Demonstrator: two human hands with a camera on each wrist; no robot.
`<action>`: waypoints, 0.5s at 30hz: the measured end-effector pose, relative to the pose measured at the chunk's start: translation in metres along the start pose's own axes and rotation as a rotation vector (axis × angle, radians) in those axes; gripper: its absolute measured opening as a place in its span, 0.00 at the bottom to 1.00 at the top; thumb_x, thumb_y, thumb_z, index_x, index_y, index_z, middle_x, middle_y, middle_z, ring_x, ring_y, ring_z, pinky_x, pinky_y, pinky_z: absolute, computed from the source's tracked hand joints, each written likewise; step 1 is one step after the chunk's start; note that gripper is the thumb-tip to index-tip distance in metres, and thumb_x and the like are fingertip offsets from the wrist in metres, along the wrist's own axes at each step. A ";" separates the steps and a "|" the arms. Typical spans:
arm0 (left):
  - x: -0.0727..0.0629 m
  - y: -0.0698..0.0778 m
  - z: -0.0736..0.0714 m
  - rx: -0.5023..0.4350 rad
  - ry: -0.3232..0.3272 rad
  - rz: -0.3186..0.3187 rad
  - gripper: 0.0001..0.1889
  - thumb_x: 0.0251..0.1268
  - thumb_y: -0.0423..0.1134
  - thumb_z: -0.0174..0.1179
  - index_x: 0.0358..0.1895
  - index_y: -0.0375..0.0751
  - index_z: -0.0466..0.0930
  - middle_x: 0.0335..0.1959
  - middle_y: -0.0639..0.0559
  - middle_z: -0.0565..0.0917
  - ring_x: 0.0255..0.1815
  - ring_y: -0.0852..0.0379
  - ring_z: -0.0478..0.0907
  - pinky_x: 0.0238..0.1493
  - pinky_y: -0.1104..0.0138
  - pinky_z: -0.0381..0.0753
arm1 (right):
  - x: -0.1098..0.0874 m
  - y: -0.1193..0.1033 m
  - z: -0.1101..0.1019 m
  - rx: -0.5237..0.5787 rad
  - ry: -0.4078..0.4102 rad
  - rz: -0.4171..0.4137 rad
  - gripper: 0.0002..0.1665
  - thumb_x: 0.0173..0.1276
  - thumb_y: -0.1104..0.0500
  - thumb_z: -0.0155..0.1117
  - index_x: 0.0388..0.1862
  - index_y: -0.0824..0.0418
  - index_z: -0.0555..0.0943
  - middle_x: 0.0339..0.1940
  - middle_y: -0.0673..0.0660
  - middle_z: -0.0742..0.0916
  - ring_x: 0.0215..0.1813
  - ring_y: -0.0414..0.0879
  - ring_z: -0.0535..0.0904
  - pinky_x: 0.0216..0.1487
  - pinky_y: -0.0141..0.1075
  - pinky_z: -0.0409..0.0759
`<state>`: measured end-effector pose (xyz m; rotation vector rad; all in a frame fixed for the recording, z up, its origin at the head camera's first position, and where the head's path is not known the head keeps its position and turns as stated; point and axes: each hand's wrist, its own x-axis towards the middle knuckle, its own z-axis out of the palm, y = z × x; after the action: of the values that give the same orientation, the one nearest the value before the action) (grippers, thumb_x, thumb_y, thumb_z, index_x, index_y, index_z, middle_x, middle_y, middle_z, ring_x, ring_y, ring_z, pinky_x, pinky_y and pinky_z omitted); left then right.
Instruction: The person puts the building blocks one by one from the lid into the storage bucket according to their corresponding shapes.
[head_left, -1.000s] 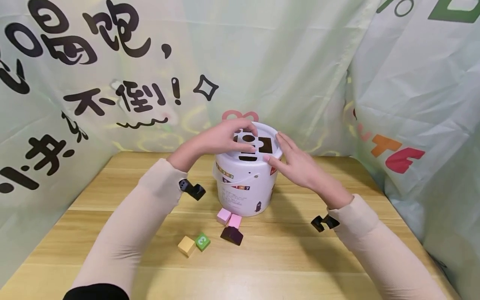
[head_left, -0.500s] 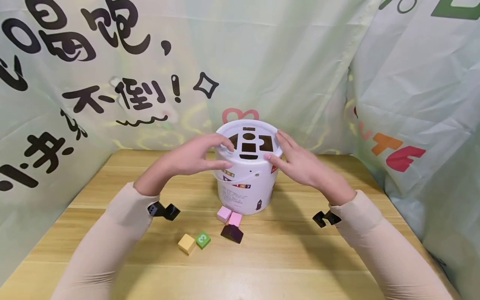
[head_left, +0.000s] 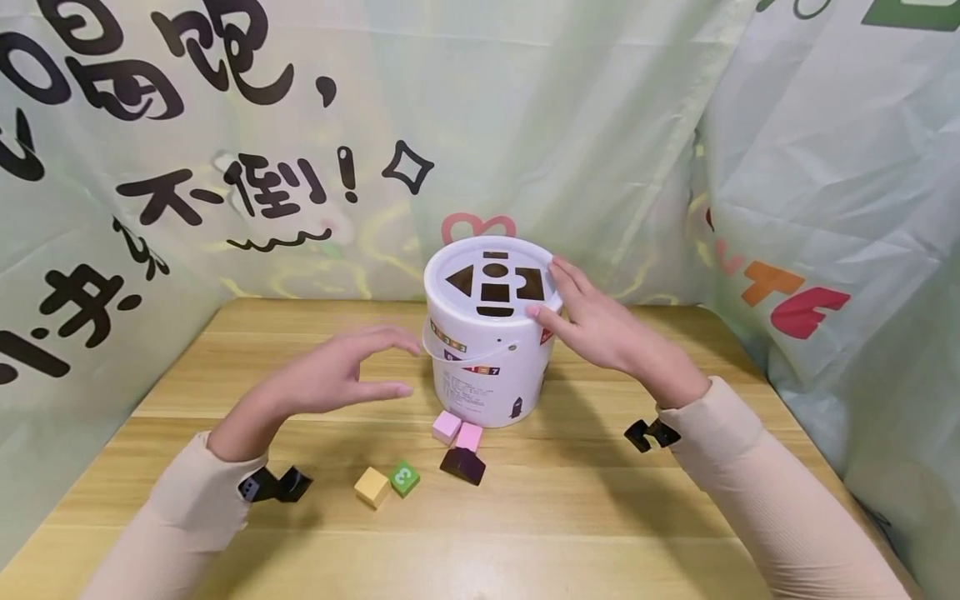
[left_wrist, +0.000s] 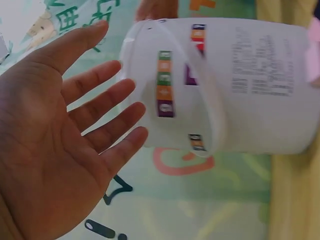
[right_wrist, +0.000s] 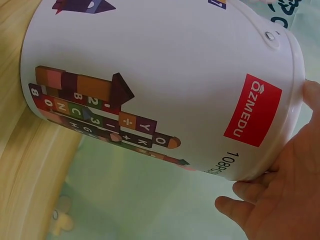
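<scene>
A white toy bucket (head_left: 487, 375) stands upright on the wooden table, its lid (head_left: 468, 250) pierced with cut-outs in several shapes. My right hand (head_left: 600, 321) rests against the lid's right rim, fingers extended toward the back and thumb at the front edge; the right wrist view has this hand (right_wrist: 285, 195) touching the rim. To the left of the bucket, my left hand (head_left: 337, 371) is in the air with nothing in it, fingers spread and thumb apart. In the left wrist view the palm (left_wrist: 55, 135) shows, the bucket (left_wrist: 250, 120) beyond the fingertips.
Two pink blocks (head_left: 447, 427) lie at the bucket's front foot, with a dark roof-shaped block (head_left: 462, 466) before them. Left of these are a yellow block (head_left: 372, 487) and a green block (head_left: 405, 479) marked 3. Printed fabric (head_left: 570, 125) hangs behind the table (head_left: 540, 533).
My left hand has come off the lid and moved left and down, away from the bucket. The right hand stays at the rim, and the loose blocks lie as before.
</scene>
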<state>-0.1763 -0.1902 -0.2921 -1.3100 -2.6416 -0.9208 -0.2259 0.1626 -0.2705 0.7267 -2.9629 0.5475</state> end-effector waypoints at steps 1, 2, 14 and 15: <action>-0.004 -0.002 0.003 0.001 -0.010 0.003 0.22 0.64 0.48 0.66 0.59 0.47 0.77 0.59 0.54 0.79 0.62 0.54 0.72 0.64 0.53 0.71 | 0.000 0.000 0.000 0.001 0.000 0.000 0.55 0.71 0.25 0.35 0.81 0.60 0.40 0.81 0.57 0.45 0.77 0.62 0.51 0.72 0.57 0.55; -0.007 -0.003 0.006 0.002 -0.017 0.001 0.22 0.64 0.49 0.66 0.59 0.49 0.77 0.58 0.55 0.79 0.62 0.55 0.72 0.64 0.54 0.71 | 0.000 0.000 0.000 0.003 0.000 0.000 0.55 0.71 0.25 0.35 0.81 0.60 0.39 0.81 0.57 0.45 0.77 0.62 0.51 0.72 0.57 0.55; -0.056 -0.030 0.048 -0.066 -0.094 -0.096 0.23 0.62 0.54 0.66 0.58 0.51 0.77 0.56 0.59 0.79 0.58 0.53 0.75 0.59 0.53 0.74 | 0.000 -0.001 0.001 0.021 0.000 -0.001 0.55 0.71 0.25 0.36 0.80 0.61 0.40 0.81 0.58 0.46 0.75 0.63 0.54 0.71 0.57 0.57; -0.059 -0.031 0.051 -0.077 -0.106 -0.105 0.24 0.61 0.54 0.66 0.58 0.51 0.77 0.56 0.60 0.79 0.58 0.53 0.75 0.60 0.53 0.74 | 0.000 0.000 0.001 0.023 0.001 0.002 0.55 0.71 0.25 0.36 0.80 0.60 0.40 0.81 0.57 0.46 0.75 0.63 0.55 0.71 0.57 0.57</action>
<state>-0.1515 -0.2192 -0.3667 -1.2802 -2.8062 -1.0024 -0.2258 0.1620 -0.2710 0.7259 -2.9613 0.5832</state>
